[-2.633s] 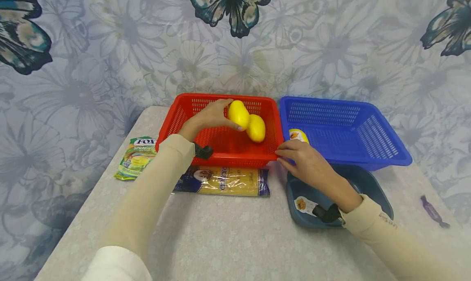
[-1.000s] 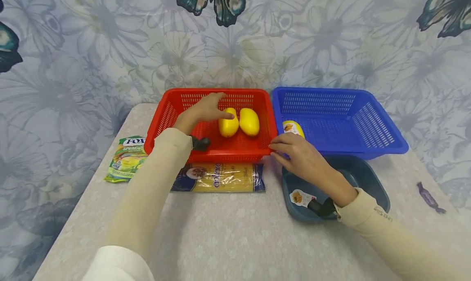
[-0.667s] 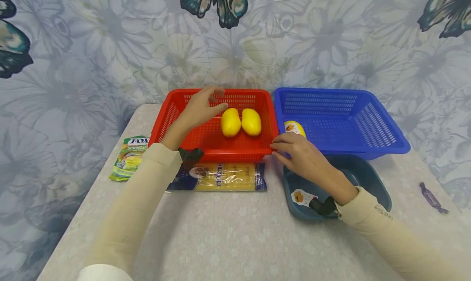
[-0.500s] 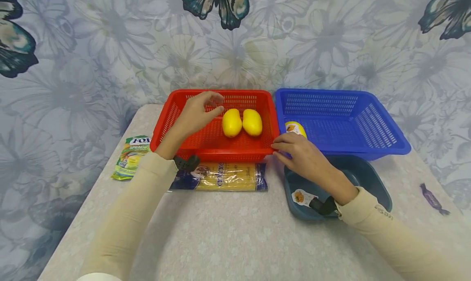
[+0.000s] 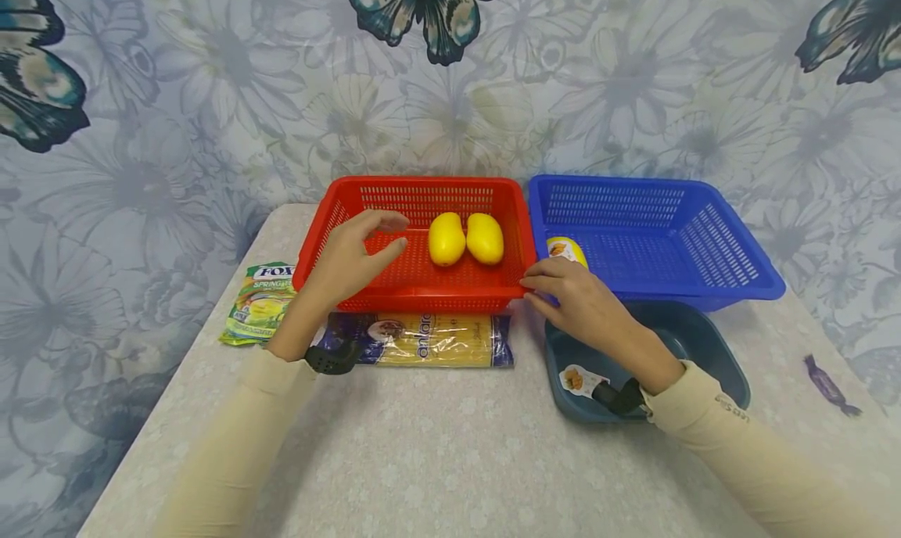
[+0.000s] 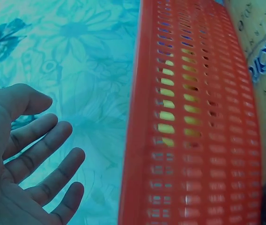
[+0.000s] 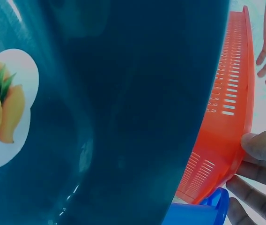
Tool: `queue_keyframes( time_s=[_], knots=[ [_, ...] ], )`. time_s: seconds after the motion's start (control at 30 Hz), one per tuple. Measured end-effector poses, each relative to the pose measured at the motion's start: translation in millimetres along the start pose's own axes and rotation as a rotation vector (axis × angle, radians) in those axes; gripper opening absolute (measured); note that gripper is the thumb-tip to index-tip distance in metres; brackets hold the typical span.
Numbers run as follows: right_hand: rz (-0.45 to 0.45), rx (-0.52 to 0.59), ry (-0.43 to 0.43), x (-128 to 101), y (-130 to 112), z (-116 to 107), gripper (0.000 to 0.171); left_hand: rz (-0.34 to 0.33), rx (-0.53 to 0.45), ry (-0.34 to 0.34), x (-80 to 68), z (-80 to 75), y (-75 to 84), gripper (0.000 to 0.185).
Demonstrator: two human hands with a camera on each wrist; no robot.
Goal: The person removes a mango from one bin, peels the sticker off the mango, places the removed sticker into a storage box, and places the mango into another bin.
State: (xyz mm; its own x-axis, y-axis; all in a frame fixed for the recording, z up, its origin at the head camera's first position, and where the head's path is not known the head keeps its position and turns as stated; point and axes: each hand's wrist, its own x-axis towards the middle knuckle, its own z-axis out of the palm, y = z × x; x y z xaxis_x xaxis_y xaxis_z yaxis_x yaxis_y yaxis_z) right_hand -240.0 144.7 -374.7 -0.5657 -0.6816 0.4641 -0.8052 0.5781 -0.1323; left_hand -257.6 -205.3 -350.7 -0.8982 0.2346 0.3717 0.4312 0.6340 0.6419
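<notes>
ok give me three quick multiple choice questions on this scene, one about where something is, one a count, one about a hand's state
1. Where does the spaghetti packet lie?
A. in the blue basket
B. on the table in front of the red basket
C. in the dark tray

2. How many yellow mangoes lie in the red basket?
A. one
B. two
C. four

3. What is the left hand doing?
A. gripping a mango
B. pinching the sweets packet
C. hovering open, holding nothing

Answers:
1 B, the packet lies flat against the basket's near wall.
2 B, two mangoes sit side by side.
3 C, the left wrist view shows spread fingers and a bare palm.
</notes>
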Motion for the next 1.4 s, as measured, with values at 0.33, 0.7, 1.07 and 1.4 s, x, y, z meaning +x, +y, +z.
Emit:
queue_keyframes(
  time_s=[0.33,0.7,1.07,1.4],
  knots=[
    [0.020,-0.007,-0.019,-0.3,1.0,0.7,0.024,-0.066,-0.004,0.093,-35.8,-14.4,-18.4,0.036],
    [0.034,-0.015,-0.031,-1.7,-1.3,-0.7,0.025,-0.084,0.031,0.216,-71.4,-28.3,-34.6,0.033],
    [0.023,-0.015,-0.023,-1.0,-2.1,-0.4,0.025,-0.056,0.043,0.342,-96.4,-27.1,-60.0,0.029],
    [0.023,0.003,-0.032,0.2,-3.0,-1.0,0.025,-0.098,0.040,0.370,-107.8,-28.4,-69.5,0.031]
  ],
)
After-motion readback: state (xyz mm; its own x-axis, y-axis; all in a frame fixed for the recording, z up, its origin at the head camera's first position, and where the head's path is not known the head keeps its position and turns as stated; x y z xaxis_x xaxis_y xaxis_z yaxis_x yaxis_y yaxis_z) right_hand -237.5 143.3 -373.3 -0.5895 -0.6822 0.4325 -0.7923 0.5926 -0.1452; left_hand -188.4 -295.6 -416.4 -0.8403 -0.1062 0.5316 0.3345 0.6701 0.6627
